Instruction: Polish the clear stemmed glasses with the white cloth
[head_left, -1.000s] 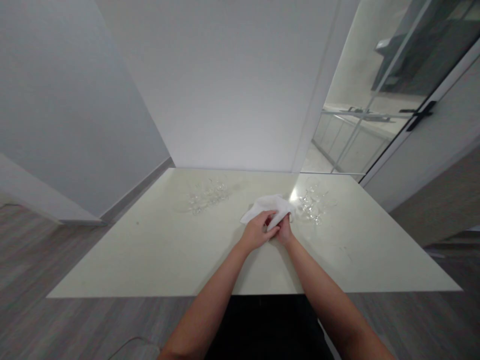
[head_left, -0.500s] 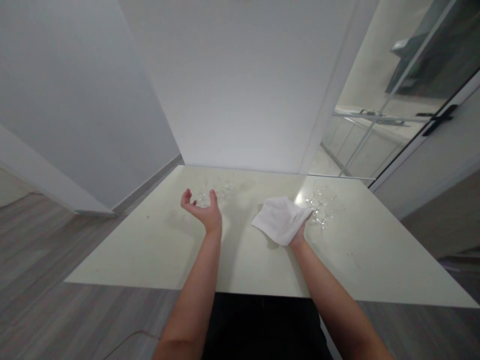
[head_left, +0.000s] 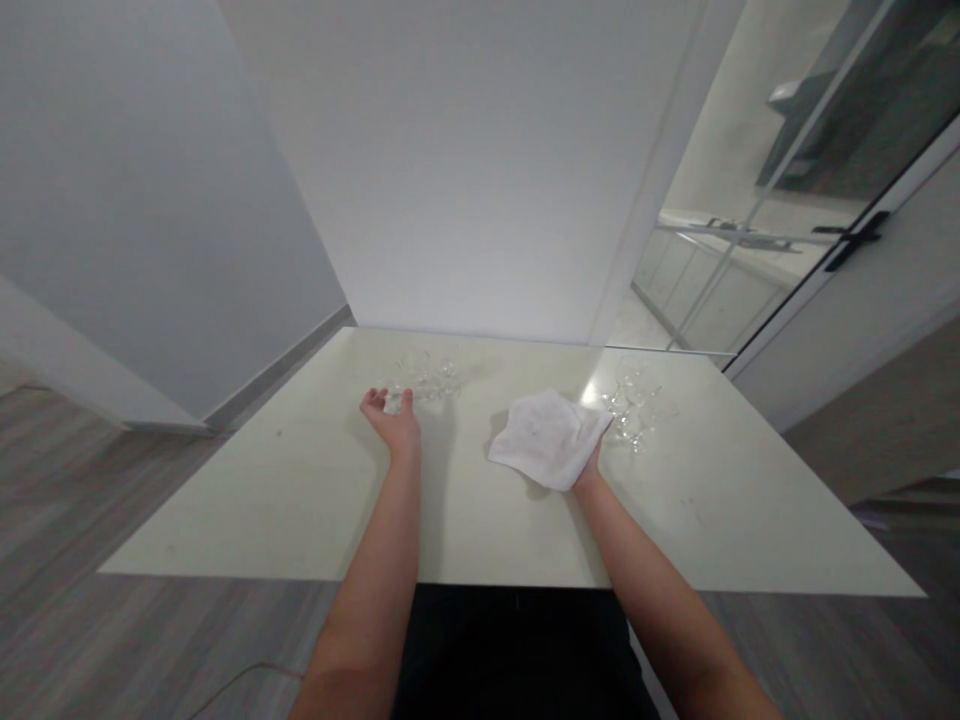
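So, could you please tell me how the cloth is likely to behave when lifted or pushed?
The cloth is probably floppy, since it drapes with soft creases over the right hand. It looks thin, so it is likely light for its size. Being spread out as a sheet, it seems unlikely to roll.

Room interior: a pale wall [head_left: 465,170] fills the upper centre of the frame, adjoined at upper left by a greyer wall [head_left: 150,180] with a grey skirting [head_left: 277,368] at its foot. At upper right, a glass panel [head_left: 720,180] with pale bars stands beside a black handle [head_left: 855,240]. A white table [head_left: 225,520], bearing a bright reflection [head_left: 592,388] near its far edge, spans the lower half; grey streaked floor [head_left: 52,520] and a thin cable [head_left: 247,668] occupy the lower left.
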